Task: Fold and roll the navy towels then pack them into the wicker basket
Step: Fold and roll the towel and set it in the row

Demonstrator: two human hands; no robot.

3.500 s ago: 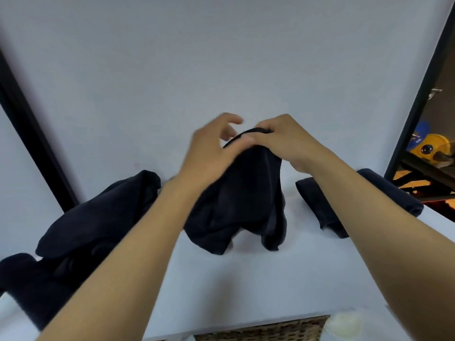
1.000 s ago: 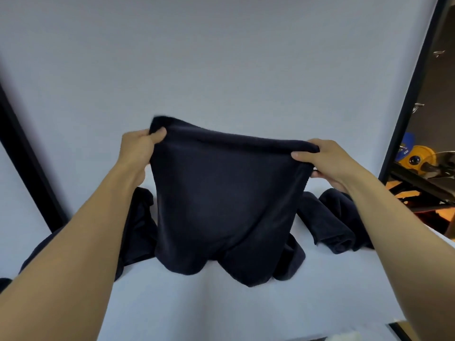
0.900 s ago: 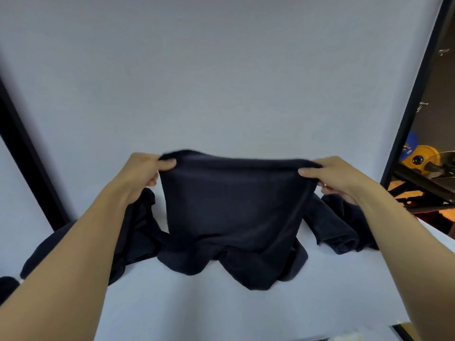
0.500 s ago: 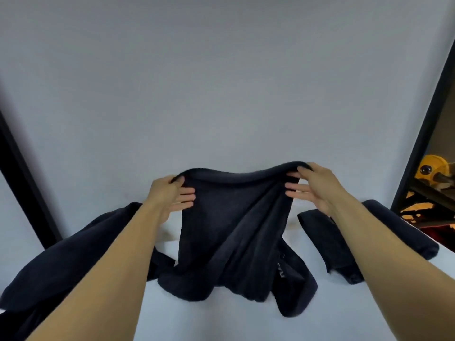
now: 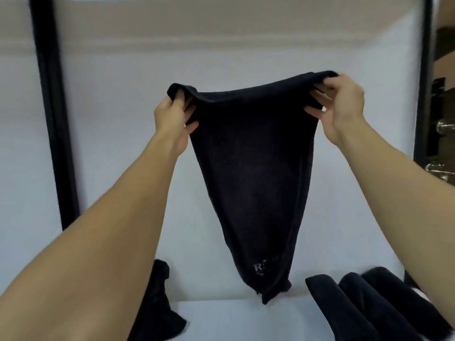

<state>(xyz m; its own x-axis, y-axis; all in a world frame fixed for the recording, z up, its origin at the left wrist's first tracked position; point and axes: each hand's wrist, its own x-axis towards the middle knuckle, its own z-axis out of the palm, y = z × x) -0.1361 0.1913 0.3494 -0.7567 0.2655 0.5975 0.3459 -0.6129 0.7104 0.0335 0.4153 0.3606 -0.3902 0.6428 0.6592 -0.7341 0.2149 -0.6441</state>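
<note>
You held a navy towel [image 5: 251, 168] up in the air by its top edge, stretched between your hands. Your left hand [image 5: 172, 114] gripped the left corner, its fingers [image 5: 181, 99] curled round the bunched cloth. Your right hand [image 5: 341, 104] pinched the right corner, slightly higher. The towel hung down, narrowing to a tip just above the white table [image 5: 234, 321]. A crumpled towel [image 5: 157, 303] lay at lower left, and folded towels [image 5: 364, 308] lay side by side at lower right.
</note>
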